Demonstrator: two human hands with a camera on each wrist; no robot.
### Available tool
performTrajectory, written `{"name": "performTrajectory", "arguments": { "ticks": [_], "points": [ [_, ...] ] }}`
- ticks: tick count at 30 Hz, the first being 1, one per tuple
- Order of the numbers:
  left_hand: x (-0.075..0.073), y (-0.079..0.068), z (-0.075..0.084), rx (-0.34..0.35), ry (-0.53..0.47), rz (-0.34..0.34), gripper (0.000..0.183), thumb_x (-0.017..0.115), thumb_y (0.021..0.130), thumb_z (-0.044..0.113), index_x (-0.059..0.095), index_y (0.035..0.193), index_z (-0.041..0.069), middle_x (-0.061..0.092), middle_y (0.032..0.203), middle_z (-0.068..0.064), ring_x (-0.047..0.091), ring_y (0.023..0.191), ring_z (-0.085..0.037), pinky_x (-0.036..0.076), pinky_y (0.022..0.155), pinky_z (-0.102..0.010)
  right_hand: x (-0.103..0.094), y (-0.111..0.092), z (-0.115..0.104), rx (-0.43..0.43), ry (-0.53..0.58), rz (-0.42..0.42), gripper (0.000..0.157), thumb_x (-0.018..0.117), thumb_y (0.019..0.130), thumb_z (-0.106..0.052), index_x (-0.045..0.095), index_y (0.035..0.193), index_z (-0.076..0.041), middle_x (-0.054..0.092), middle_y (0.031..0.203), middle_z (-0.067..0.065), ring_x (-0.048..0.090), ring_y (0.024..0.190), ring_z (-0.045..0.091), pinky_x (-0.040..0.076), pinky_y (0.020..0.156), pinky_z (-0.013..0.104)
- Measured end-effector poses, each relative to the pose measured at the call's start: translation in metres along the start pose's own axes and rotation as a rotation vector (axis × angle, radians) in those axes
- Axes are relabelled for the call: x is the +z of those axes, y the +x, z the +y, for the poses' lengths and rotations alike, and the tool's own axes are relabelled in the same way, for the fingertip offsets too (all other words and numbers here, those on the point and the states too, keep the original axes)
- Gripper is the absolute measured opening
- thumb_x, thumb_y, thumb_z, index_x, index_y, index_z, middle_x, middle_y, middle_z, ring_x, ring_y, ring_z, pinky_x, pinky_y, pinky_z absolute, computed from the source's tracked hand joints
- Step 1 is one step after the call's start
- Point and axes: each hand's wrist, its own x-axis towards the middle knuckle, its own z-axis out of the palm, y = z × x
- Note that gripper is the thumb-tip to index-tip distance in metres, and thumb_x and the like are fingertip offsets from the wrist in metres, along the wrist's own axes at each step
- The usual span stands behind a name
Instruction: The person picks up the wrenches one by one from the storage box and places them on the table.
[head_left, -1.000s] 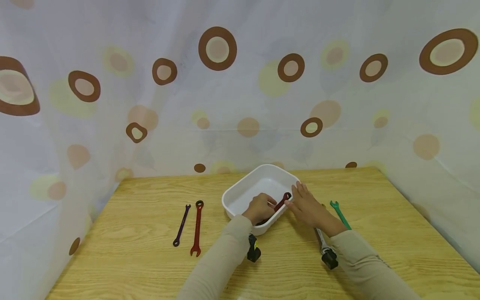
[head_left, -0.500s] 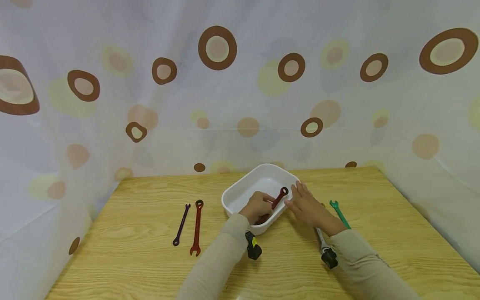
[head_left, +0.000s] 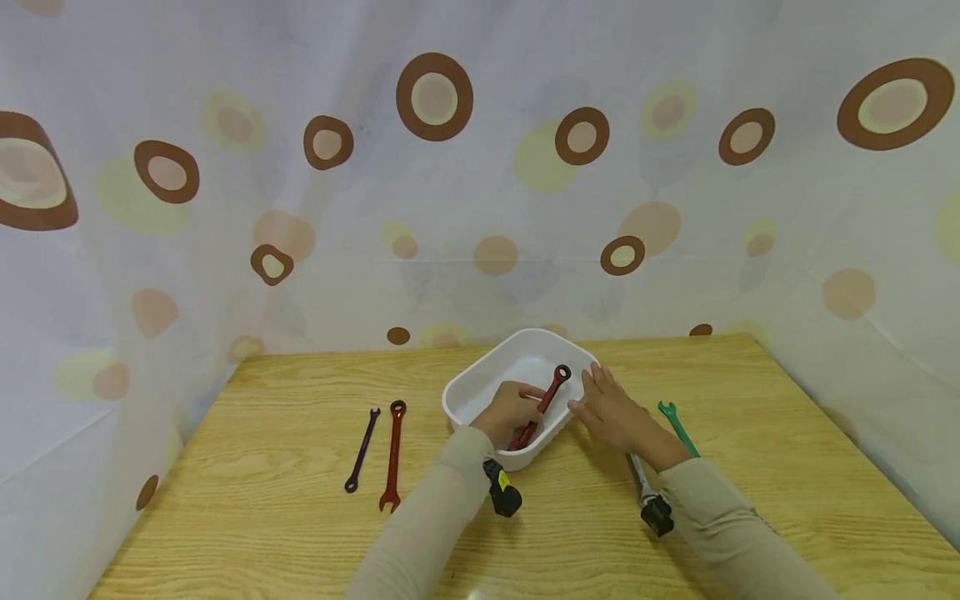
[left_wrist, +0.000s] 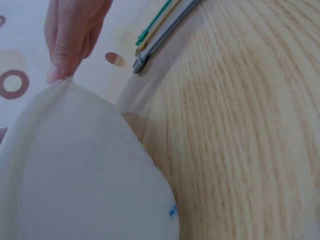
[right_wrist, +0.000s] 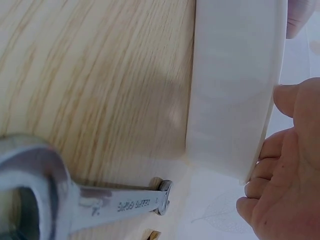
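Note:
Inside the white plastic tray (head_left: 474,379), my left hand (head_left: 512,410) grips a red combination wrench (head_left: 553,390) around its middle. The ring end points up and away, and the lower end lies at the tray's near side; the fingers hide part of the shaft. More red shows below the hand. My right hand (head_left: 617,417) rests on the tray's right rim, its thumb apart from the fingers. In the right wrist view, the right hand's fingertips and thumb touch the tray rim (right_wrist: 272,107). The tray wall (left_wrist: 95,165) blocks the left hand's work in the left wrist view.
Left of the tray lie a purple wrench (head_left: 363,450) and a larger red wrench (head_left: 394,454) on the wooden table (head_left: 300,417). A silver wrench (head_left: 642,479) lies under the right wrist, with a green wrench (head_left: 678,429) farther right. A patterned cloth (head_left: 480,208) hangs behind.
The left hand has drawn slightly left, bringing the red wrench away from the tray's right wall; its ring end has moved left and up in view. The right hand stays on the rim.

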Motion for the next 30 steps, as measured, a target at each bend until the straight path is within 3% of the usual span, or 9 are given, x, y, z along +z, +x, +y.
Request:
{"name": "performTrajectory", "arguments": {
  "ticks": [6,13,20,25,30],
  "points": [
    [-0.007,0.002,0.004,-0.036,-0.032,0.017,0.038,0.061,0.08,-0.01,0.067,0.116,0.003,0.065,0.096,-0.009,0.056,0.071,-0.014,0.047,0.06,-0.023,-0.002,0.004,-0.001,-0.003,0.01,-0.023,0.066,0.04,0.104,-0.028,0.021,0.14,0.023,0.01,0.147,0.043,0.005,0.138,0.055,0.015,0.111,0.062],
    [-0.025,0.001,0.013,0.0,-0.123,0.015,0.039,0.063,0.083,-0.009,0.064,0.121,0.001,0.067,0.107,-0.015,0.061,0.079,-0.017,0.055,0.072,-0.033,-0.004,0.007,-0.001,0.011,0.015,-0.041,0.066,0.041,0.104,-0.028,0.021,0.14,0.024,0.01,0.147,0.043,0.005,0.138,0.055,0.014,0.111,0.061],
    [-0.064,-0.013,0.023,0.025,-0.183,-0.001,0.042,0.064,0.088,-0.003,0.06,0.129,0.003,0.063,0.122,-0.016,0.064,0.092,-0.018,0.053,0.087,-0.038,-0.003,0.007,-0.001,-0.005,0.019,-0.037,0.067,0.04,0.104,-0.029,0.021,0.139,0.025,0.009,0.146,0.044,0.005,0.138,0.056,0.014,0.111,0.062],
    [-0.095,-0.026,0.026,0.054,-0.241,0.009,0.043,0.064,0.088,-0.003,0.059,0.13,0.002,0.06,0.125,-0.02,0.064,0.088,-0.016,0.053,0.088,-0.039,-0.004,0.006,-0.001,-0.022,0.019,-0.035,0.066,0.039,0.104,-0.028,0.02,0.138,0.026,0.009,0.145,0.046,0.005,0.137,0.057,0.014,0.11,0.063],
    [-0.123,-0.04,0.023,0.076,-0.239,0.034,0.044,0.063,0.089,-0.003,0.055,0.132,-0.003,0.059,0.124,-0.022,0.065,0.085,-0.012,0.053,0.089,-0.038,-0.003,0.006,0.001,-0.03,0.002,-0.023,0.066,0.039,0.105,-0.028,0.021,0.137,0.027,0.01,0.144,0.047,0.006,0.137,0.057,0.015,0.11,0.063]
  ]
}}
